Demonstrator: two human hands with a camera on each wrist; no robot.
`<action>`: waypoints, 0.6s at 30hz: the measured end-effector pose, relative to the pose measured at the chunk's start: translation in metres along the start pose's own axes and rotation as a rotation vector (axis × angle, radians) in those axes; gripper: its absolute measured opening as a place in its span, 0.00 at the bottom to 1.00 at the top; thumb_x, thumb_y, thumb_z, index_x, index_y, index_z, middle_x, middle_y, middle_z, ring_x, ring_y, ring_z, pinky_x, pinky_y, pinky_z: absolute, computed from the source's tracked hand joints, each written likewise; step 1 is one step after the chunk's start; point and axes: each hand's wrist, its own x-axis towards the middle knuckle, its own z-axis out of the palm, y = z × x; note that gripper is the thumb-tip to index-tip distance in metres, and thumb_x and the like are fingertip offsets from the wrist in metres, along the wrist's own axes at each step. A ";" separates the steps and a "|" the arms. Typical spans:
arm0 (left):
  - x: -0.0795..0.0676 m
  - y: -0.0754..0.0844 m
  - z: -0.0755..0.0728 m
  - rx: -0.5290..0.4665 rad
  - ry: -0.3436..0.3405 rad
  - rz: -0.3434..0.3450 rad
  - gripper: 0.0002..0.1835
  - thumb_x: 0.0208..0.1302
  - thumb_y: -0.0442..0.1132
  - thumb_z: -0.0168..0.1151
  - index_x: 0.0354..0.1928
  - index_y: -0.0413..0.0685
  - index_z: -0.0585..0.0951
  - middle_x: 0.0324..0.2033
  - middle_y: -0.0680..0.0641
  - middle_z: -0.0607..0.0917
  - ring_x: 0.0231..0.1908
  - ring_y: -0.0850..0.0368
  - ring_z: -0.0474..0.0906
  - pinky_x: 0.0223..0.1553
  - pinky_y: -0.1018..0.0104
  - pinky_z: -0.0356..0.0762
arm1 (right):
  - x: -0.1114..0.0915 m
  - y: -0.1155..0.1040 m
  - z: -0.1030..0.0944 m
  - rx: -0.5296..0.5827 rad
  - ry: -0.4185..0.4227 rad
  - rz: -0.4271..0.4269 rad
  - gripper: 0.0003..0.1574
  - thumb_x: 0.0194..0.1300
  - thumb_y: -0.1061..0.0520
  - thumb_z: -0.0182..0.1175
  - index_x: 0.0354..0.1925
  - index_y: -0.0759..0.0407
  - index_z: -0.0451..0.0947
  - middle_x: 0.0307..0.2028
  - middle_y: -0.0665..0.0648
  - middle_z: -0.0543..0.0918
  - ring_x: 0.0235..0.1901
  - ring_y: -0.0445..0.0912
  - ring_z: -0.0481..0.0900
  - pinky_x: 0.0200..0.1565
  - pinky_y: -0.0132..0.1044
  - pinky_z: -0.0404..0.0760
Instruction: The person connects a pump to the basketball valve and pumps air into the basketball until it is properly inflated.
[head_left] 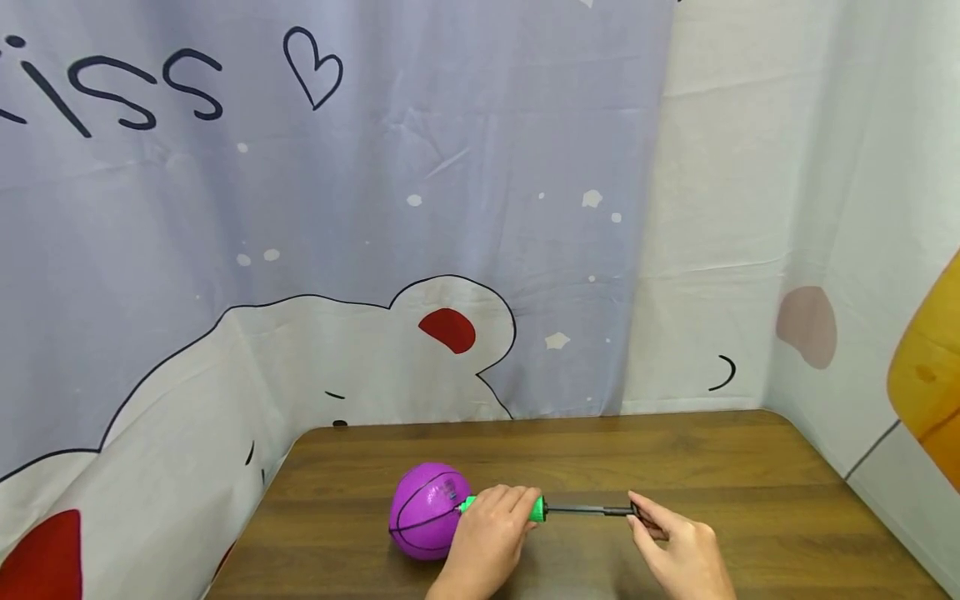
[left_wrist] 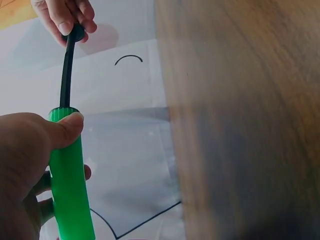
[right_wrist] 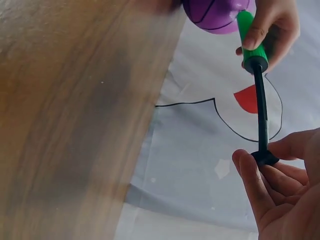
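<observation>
A purple ball (head_left: 423, 512) with black seam lines sits on the wooden table. My left hand (head_left: 491, 533) grips the green barrel of a hand pump (left_wrist: 69, 175), its thumb lying along the barrel near the collar. The pump's tip end meets the right side of the ball in the head view. From the other end the black rod (right_wrist: 260, 105) is drawn well out to the right. My right hand (head_left: 678, 542) pinches the black handle (right_wrist: 265, 158) at the end of that rod between thumb and fingers.
The wooden table (head_left: 337, 467) has rounded far corners. Behind it hangs a printed curtain (head_left: 450, 208) with cartoon figures, close to the table's back edge and along its right side.
</observation>
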 end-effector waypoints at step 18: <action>0.009 0.029 0.007 0.114 -0.076 0.074 0.25 0.48 0.50 0.81 0.48 0.49 0.87 0.41 0.54 0.88 0.38 0.61 0.82 0.45 0.70 0.83 | -0.014 -0.023 0.044 0.028 0.047 -0.194 0.20 0.42 0.70 0.76 0.39 0.65 0.89 0.25 0.55 0.89 0.19 0.30 0.81 0.22 0.18 0.77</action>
